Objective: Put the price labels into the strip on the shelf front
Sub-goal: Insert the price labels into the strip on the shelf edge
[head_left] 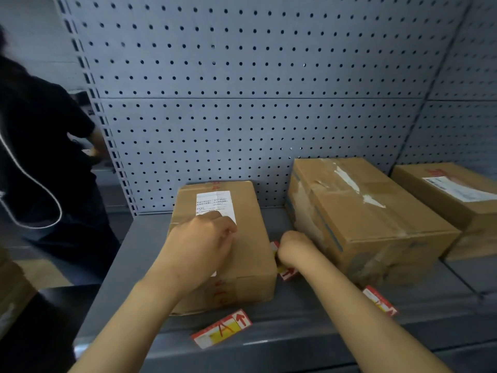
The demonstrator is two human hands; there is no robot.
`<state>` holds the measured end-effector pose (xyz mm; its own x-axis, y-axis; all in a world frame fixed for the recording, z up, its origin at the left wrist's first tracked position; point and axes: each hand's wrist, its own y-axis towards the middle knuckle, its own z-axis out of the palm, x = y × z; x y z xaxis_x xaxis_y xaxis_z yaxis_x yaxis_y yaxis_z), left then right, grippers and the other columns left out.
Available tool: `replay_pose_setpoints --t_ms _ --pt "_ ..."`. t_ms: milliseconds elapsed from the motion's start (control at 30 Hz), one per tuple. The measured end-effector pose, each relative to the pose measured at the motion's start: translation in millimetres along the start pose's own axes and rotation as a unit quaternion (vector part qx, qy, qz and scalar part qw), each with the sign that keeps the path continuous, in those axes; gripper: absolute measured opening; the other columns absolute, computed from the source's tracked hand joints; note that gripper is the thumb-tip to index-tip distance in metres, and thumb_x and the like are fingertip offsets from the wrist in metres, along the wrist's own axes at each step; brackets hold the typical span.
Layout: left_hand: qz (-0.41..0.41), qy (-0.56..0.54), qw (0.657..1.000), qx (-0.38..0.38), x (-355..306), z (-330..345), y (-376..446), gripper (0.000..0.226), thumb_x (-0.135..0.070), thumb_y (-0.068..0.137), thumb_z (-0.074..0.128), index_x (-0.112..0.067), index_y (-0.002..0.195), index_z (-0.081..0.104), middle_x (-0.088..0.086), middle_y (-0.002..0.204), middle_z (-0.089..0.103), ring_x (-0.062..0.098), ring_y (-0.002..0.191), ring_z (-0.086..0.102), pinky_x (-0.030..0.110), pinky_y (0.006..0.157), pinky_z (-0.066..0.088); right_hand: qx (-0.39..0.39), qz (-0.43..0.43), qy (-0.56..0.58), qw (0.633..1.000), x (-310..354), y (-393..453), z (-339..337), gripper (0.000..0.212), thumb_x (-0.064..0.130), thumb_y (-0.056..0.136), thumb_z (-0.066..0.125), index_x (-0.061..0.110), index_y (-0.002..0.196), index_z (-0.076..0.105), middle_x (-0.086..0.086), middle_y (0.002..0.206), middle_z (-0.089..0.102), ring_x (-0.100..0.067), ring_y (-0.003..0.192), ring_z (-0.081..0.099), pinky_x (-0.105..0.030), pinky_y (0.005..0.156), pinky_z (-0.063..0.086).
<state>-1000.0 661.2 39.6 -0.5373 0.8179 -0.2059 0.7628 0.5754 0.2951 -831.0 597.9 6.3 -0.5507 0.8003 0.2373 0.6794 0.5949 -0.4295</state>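
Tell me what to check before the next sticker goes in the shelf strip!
1. Label within reach: ok. The label marked A lies at the shelf's front edge.
2. Second spare label on the shelf: ok.
3. Left hand free: not ok, it rests on the left box.
4. Right hand holding a label: cannot tell; it is down between the boxes where a label peeks out.
5. Strip on the shelf front clear to take labels: cannot tell, it is blurred.
6. Middle box out of the way: ok.
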Motion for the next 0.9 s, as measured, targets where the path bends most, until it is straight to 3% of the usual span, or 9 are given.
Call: replay_pose_setpoints --t_ms 167,233,300,433,633,767,900 --pt "0.015 0.002 1.000 0.000 7.1 -4.2 -4.1 0.022 -0.033 0.096 0.046 -0.033 0.110 0.063 -0.013 0.116 0.064 0.009 0.096 0.063 0.024 0.074 0.053 -0.026 0.009 -0.001 1.000 5.5 -9.1 0.0 0.022 0.012 0.096 0.042 0.003 0.106 0.059 -0.008 0.072 0.053 -0.019 0.058 0.055 -0.028 0.049 0.046" --pt "0.020 0.002 1.000 -0.006 10.9 -5.4 -5.9 0.021 -0.033 0.096 0.047 -0.033 0.110 0.063 -0.013 0.114 0.065 0.009 0.096 0.063 0.024 0.073 0.052 -0.074 0.007 -0.010 0.997 7.1 -17.2 -0.7 0.020 0.010 0.095 0.044 0.005 0.105 0.061 -0.010 0.091 0.064 -0.023 0.079 0.064 -0.029 0.061 0.053" --pt "0.027 -0.002 1.000 -0.007 12.3 -6.5 -7.8 0.020 -0.033 0.096 0.048 -0.032 0.109 0.063 -0.012 0.114 0.065 0.009 0.096 0.063 0.023 0.073 0.051 -0.144 0.002 -0.034 0.989 10.3 -31.9 -5.3 0.020 0.008 0.094 0.047 0.007 0.108 0.061 -0.010 0.106 0.064 -0.025 0.095 0.063 -0.031 0.066 0.048" --pt "0.059 -0.034 0.998 -0.012 7.0 -9.6 -10.1 0.021 -0.031 0.095 0.050 -0.030 0.110 0.064 -0.009 0.116 0.065 0.012 0.098 0.063 0.026 0.075 0.053 -0.246 -0.006 -0.044 0.968 10.8 -69.3 -25.5 0.015 0.010 0.094 0.050 0.007 0.103 0.062 -0.010 0.105 0.063 -0.025 0.087 0.060 -0.031 0.062 0.040" --pt "0.151 -0.066 0.986 -0.037 -36.4 -6.4 -0.9 0.017 -0.021 0.090 0.060 -0.020 0.103 0.070 0.003 0.102 0.070 0.026 0.090 0.065 0.038 0.078 0.051 -0.373 -0.075 -0.030 0.924 -20.4 -121.2 -35.6 0.015 0.023 0.091 0.055 0.016 0.101 0.064 -0.006 0.110 0.059 -0.027 0.103 0.053 -0.030 0.066 0.036" --pt "0.236 -0.081 0.967 -0.047 -85.4 -2.5 6.3 0.013 -0.027 0.088 0.060 -0.025 0.099 0.067 -0.005 0.095 0.068 0.017 0.086 0.063 0.038 0.076 0.054 -0.413 -0.059 -0.021 0.909 -67.9 -143.6 -37.6 0.014 0.028 0.096 0.048 0.020 0.100 0.059 -0.002 0.093 0.066 -0.020 0.078 0.059 -0.026 0.056 0.035" --pt "0.316 -0.118 0.940 -0.041 -150.0 11.8 1.4 0.011 -0.026 0.084 0.063 -0.026 0.094 0.068 -0.009 0.089 0.069 0.012 0.079 0.064 0.032 0.071 0.055 -0.411 -0.013 0.007 0.911 -142.7 -159.8 -32.9 0.013 0.018 0.094 0.049 0.018 0.100 0.060 -0.004 0.095 0.065 -0.023 0.086 0.057 -0.033 0.065 0.046"
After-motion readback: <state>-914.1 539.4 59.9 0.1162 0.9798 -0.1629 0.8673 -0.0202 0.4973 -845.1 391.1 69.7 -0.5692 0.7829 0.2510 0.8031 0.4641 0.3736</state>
